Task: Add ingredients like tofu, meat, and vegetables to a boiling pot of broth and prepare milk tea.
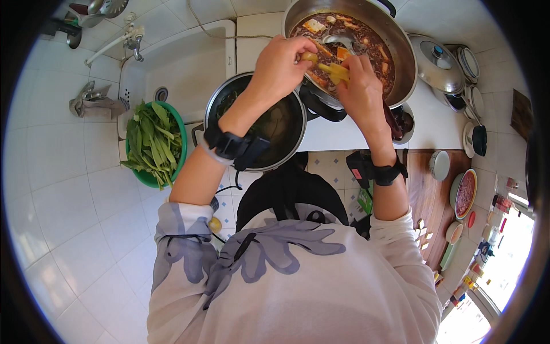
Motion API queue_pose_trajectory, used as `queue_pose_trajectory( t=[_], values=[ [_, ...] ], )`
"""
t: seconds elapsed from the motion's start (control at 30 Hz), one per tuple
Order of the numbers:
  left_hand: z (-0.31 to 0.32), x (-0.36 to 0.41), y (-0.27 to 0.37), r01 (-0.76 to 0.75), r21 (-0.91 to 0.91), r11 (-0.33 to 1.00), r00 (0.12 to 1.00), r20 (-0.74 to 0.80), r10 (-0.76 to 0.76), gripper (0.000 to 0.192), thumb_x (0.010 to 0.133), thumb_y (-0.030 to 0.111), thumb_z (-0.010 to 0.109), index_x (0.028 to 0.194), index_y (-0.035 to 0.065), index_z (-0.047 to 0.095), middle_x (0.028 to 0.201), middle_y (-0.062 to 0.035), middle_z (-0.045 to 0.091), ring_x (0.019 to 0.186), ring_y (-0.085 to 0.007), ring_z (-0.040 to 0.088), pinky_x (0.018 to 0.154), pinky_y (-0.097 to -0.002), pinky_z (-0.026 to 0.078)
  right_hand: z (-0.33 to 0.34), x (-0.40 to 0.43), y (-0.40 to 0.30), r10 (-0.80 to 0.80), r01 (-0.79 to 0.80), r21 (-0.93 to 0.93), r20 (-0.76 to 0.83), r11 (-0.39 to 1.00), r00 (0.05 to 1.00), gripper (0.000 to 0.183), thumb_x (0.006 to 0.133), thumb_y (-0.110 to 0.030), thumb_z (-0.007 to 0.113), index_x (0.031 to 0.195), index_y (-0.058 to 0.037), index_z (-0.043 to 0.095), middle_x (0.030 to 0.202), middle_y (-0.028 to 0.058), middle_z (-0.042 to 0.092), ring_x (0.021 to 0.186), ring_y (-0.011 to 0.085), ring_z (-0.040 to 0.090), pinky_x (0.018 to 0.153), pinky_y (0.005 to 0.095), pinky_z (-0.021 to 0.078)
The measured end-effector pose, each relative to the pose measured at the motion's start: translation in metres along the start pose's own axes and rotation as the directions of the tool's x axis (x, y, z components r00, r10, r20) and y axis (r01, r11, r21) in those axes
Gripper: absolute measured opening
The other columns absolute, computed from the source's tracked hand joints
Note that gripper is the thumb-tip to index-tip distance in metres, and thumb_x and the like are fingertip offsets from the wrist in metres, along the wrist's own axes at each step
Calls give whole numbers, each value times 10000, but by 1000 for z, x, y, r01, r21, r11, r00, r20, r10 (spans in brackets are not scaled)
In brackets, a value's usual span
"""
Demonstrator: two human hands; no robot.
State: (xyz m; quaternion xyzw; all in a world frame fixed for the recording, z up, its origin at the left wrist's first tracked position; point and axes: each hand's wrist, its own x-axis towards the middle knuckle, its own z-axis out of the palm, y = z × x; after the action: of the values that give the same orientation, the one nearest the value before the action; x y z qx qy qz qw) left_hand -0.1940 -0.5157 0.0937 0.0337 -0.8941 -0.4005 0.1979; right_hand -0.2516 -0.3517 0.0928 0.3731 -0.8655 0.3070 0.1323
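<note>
Over a large steel pot [408, 56] of dark red-brown broth with tofu pieces, my left hand [283, 64] pinches a small yellowish piece of food [309, 57]. Close by on the right, my right hand [361, 81] holds a yellow-green piece of food [337, 73], perhaps a vegetable; its exact kind cannot be told. A metal ladle [339, 39] rests in the broth, its dark red handle passing behind my right hand. Below my left forearm stands a dark pan [279, 124] with liquid and some greens in it, partly hidden by the forearm and wrist strap.
A green basin [184, 142] of leafy greens [154, 142] stands at the left by the white sink [180, 64]. Right of the pot are a domed steel lid [434, 64], a bowl with dark contents [406, 124] and stacked dishes. A wooden surface [417, 172] holds more bowls.
</note>
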Motion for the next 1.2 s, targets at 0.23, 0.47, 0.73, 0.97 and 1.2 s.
queue_pose_trajectory(
  t=[0.23,0.47,0.73,0.97,1.2],
  values=[
    [38,19,-14,-70,392,917,971,238,-27,122,644,137,641,763,118,665,643,-77,581,747,-253,519,659,-356,446,8,-4,24,-4,16,-25,395,1000,919,148,652,29,489,785,5,549,821,191,543,757,368,546,675,420,442],
    [16,1,-13,-105,434,895,994,43,96,75,683,107,612,742,105,657,775,-57,575,808,-260,506,703,-339,425,-18,-10,-12,36,-81,177,245,981,969,174,665,62,477,800,6,572,786,159,574,754,328,560,658,382,445],
    [6,-129,-150,465,363,807,829,142,-541,498,625,201,689,1080,121,503,1134,-155,435,1041,-358,404,855,-389,385,65,-75,-59,-267,81,370,486,925,832,231,640,21,523,869,-8,528,824,159,540,772,314,557,679,368,461],
    [43,-142,-162,623,484,614,517,334,-788,1019,538,246,764,1345,186,144,1338,-204,173,1162,-425,268,928,-415,344,185,-89,-33,202,-501,74,857,863,475,492,705,-58,522,1176,-2,391,971,192,536,923,326,533,785,421,427],
    [41,-147,-174,873,-258,414,487,499,-717,741,590,-71,591,1265,89,331,1035,-136,475,927,-236,500,780,-343,455,209,-96,-26,217,-969,226,955,-104,200,439,757,-85,515,1181,-76,401,980,95,514,881,237,507,683,400,432]
  ],
)
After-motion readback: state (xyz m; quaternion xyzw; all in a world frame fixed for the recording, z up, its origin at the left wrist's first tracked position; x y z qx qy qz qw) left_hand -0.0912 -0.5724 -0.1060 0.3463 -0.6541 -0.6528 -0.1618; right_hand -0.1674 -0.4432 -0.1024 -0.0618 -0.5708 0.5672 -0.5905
